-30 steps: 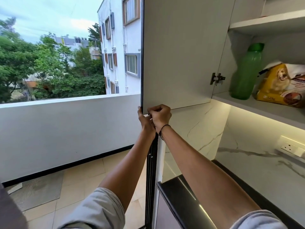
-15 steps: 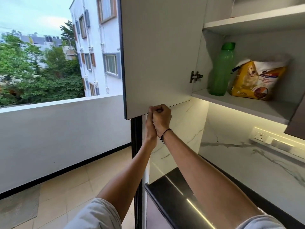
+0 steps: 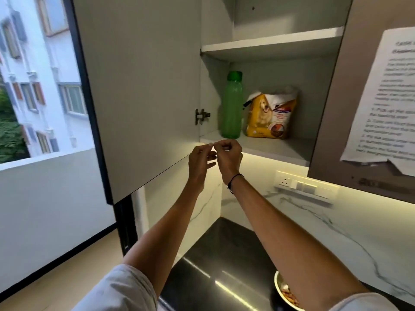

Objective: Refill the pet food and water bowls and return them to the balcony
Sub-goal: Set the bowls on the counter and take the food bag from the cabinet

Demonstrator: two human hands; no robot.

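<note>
— What sits in the open cupboard?

— On the lower shelf (image 3: pixel 265 145), a green bottle (image 3: pixel 232 105) stands upright, capped; how full it is I cannot tell. Just beside it, a yellow pet food bag (image 3: pixel 270 115) with a dog printed on it, top crumpled.

— The bowls?

— One metal bowl (image 3: pixel 286 294) on the dark counter (image 3: pixel 215 254), brown kibble inside, half hidden by the right forearm.

— And the hands?

— Both raised below the shelf's front edge, by the cupboard door (image 3: pixel 139 86). Left hand (image 3: pixel 201 161) loosely curled; right hand (image 3: pixel 228 154) curled with fingertips pinched together. Whether either holds anything, I cannot tell.
</note>
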